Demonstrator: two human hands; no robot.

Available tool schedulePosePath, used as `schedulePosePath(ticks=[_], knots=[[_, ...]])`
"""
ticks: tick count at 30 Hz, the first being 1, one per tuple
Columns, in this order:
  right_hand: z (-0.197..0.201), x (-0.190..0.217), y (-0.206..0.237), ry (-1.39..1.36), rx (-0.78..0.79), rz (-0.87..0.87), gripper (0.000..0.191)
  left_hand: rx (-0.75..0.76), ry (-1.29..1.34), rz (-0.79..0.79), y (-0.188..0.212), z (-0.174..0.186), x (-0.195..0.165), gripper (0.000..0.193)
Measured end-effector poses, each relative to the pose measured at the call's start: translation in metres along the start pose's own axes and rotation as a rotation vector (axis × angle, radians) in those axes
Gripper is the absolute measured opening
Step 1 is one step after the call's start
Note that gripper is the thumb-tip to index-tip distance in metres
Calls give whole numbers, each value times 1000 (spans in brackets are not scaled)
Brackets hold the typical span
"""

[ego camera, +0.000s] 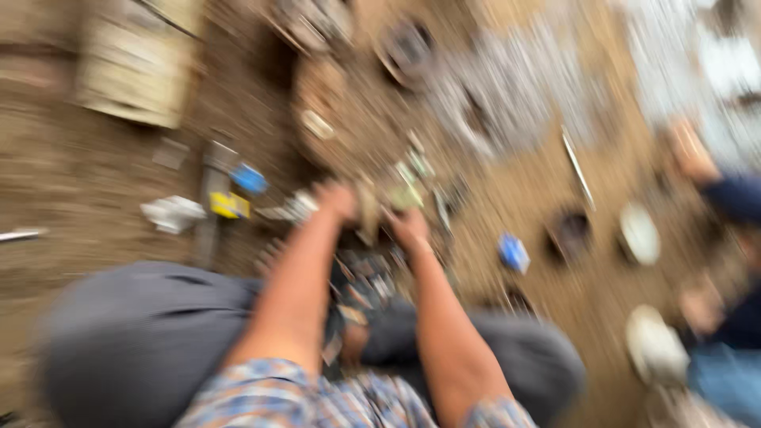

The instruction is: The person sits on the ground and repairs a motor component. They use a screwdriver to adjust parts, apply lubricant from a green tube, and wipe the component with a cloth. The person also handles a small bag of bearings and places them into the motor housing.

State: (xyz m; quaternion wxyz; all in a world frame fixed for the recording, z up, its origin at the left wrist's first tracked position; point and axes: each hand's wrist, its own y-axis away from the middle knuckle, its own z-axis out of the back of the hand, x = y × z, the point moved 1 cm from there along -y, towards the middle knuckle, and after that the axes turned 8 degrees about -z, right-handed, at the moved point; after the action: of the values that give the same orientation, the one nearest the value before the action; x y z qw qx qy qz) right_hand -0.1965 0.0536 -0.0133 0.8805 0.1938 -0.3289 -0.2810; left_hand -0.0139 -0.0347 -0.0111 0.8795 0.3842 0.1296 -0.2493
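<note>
The frame is heavily motion-blurred. My left hand [336, 200] and my right hand [409, 228] reach forward close together over the dirt ground. Between them sits a small tan object [369, 208]; both hands seem to touch it, but the blur hides the grip and what the object is. My knees in grey trousers [143, 333] spread to either side below my forearms. A dark jumble of small parts [361, 289] lies on the ground between my legs.
Small items dot the ground: a blue piece [249, 179], a yellow piece [229, 205], a white crumpled scrap [171, 212], a blue box [514, 253], a white bowl [639, 233]. Another person [729, 261] in blue sits at right. A pale wooden board [139, 67] lies top left.
</note>
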Motion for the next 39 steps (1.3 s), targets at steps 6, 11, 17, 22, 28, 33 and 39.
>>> schedulePosePath(ticks=[6, 11, 17, 22, 28, 33, 39], knots=[[7, 17, -11, -277, 212, -73, 33, -89, 223, -48, 31, 37, 4, 60], [12, 17, 0, -90, 106, -33, 31, -58, 250, -38, 47, 46, 2, 50], [12, 17, -4, -102, 100, 29, 31, -52, 254, -34, 56, 52, -1, 49], [8, 21, 1, -348, 193, -148, 31, -91, 241, -43, 75, 58, -4, 55], [24, 42, 20, -178, -37, 85, 30, -364, 122, -12, 120, 43, -13, 62], [45, 75, 55, -682, -99, -128, 19, -570, 199, 134, 191, 57, -34, 32], [70, 93, 148, -967, 10, -265, 29, -508, 329, 94, 277, 92, -84, 36]])
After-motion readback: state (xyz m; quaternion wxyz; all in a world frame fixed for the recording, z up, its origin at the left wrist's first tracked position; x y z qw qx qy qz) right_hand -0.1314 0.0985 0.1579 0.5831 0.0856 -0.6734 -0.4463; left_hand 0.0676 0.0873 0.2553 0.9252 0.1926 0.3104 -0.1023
